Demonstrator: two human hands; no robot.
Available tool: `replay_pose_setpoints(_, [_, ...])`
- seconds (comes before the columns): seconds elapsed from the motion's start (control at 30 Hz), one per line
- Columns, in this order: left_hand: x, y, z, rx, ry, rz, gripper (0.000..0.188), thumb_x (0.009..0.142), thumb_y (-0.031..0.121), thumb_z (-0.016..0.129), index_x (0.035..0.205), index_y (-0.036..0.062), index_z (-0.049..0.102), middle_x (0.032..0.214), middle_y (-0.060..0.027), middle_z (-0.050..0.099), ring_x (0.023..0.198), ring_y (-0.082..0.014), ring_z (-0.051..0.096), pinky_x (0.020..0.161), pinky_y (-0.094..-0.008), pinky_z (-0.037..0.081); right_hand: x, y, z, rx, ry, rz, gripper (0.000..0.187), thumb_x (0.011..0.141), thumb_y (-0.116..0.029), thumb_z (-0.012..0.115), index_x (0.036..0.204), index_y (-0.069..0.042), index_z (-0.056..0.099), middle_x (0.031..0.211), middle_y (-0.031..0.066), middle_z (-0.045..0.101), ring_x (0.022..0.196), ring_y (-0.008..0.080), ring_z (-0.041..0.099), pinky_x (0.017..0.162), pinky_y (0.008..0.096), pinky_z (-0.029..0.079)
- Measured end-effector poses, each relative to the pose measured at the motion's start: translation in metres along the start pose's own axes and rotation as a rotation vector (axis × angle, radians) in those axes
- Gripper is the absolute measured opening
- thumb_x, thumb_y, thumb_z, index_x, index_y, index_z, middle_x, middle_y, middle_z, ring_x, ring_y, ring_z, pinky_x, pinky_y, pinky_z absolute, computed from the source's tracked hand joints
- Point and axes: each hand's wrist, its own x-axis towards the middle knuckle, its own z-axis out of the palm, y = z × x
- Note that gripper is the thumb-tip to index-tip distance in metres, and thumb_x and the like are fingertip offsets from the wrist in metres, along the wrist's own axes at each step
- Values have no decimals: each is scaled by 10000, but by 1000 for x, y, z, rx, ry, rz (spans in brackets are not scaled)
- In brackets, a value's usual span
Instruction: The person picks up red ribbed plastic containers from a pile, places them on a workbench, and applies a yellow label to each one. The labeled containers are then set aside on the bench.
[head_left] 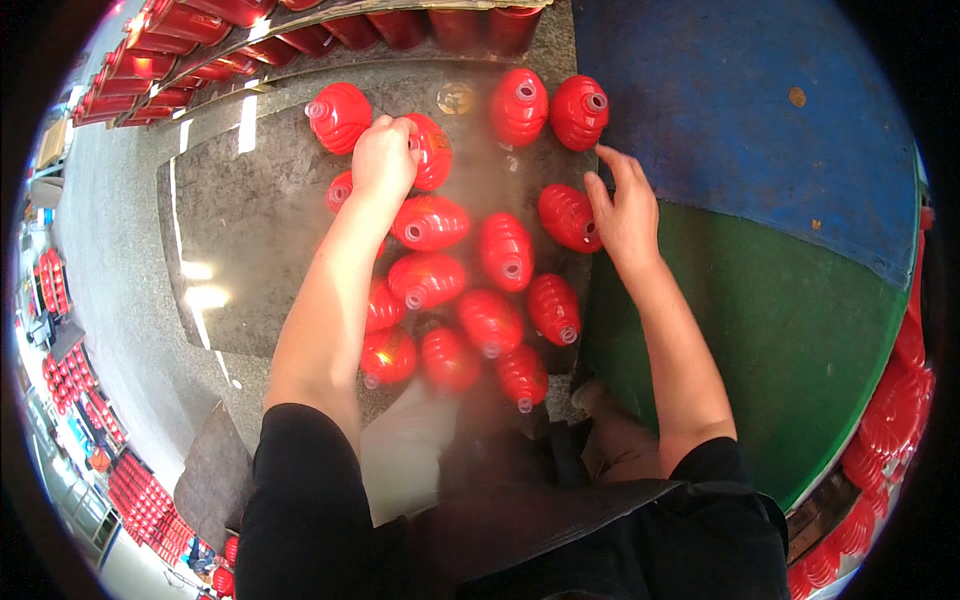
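Several glossy red ribbed bottles with clear open necks, one of them a bottle (pixel 433 222) near the middle, are grouped on a dark grey board (pixel 240 240). My left hand (pixel 386 158) is closed at the neck of a red bottle (pixel 431 155) at the far side of the group; its fingertips are partly hidden. To the right, my right hand (pixel 627 210) is open, thumb and fingers apart. It is beside a tilted red bottle (pixel 567 216), and its fingertips are just below another bottle (pixel 579 113). Whether it touches either one I cannot tell.
A blue panel (pixel 740 110) and a green panel (pixel 740 330) form a surface along my right. At the far left stands a rack (pixel 290 48) loaded with red containers. More red items (pixel 890 440) are heaped beyond the green panel. Stacked red goods (pixel 140 500) show at lower left.
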Motion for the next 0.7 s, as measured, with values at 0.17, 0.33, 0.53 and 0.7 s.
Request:
replay_pose_setpoints(0.17, [29, 1, 3, -70, 36, 106, 188, 750, 61, 766, 937, 42, 765, 938, -157, 691, 916, -367, 693, 830, -456, 554, -49, -18, -11, 100, -13, 131, 311, 936, -74, 675, 1234, 13, 666, 1171, 191, 688, 1105, 330, 678, 959, 389, 523])
replay_pose_setpoints(0.33, [65, 12, 14, 24, 13, 158, 187, 759, 52, 749, 945, 52, 775, 947, -161, 699, 947, -365, 688, 859, -454, 549, -87, -28, -15, 159, -72, 163, 294, 906, -23, 675, 1196, 16, 654, 1199, 224, 665, 1134, 402, 654, 979, 429, 521])
replay_pose_setpoints(0.53, [91, 20, 25, 19, 30, 188, 202, 783, 71, 741, 979, 50, 784, 995, -159, 710, 971, -362, 689, 891, -443, 548, -112, -26, -21, 129, -142, 199, 308, 902, -20, 676, 1209, -2, 662, 1210, 223, 660, 1126, 406, 652, 972, 430, 526])
replay_pose_setpoints(0.7, [96, 23, 25, -125, -26, 141, 274, 778, 89, 745, 1050, 62, 765, 1069, -166, 705, 1053, -358, 665, 936, -446, 533, -121, -27, -17, 140, -173, 233, 311, 903, -21, 673, 1215, -16, 669, 1207, 210, 665, 1114, 395, 657, 958, 426, 533])
